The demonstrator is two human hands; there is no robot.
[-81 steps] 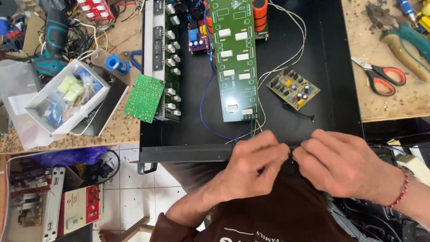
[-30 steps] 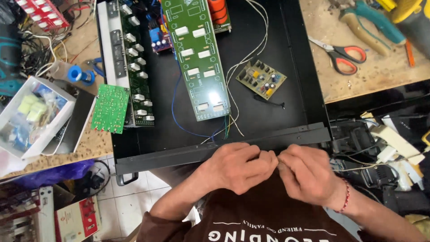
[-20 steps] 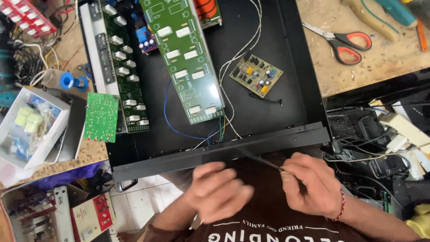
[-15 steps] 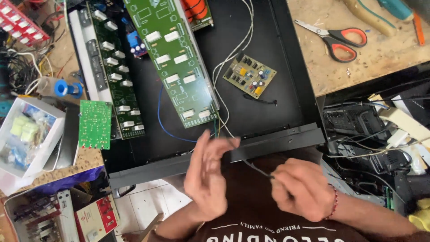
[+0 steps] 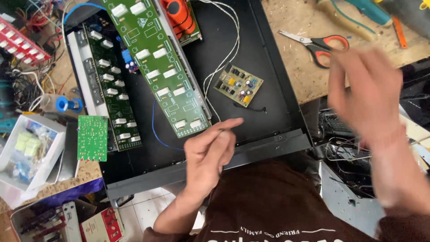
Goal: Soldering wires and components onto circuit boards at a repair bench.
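Left hand is pinching a thin wire over the black case; right hand is blurring, fingers spread, empty. Wire risks snagging the small board.

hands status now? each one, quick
Left hand: fingers pinched on a thin wire end over the black chassis.
Right hand: motion-blurred, open, holding nothing.

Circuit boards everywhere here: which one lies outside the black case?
The small plain green board at the left, resting on the wooden bench beside the black case. The other boards all lie inside it.
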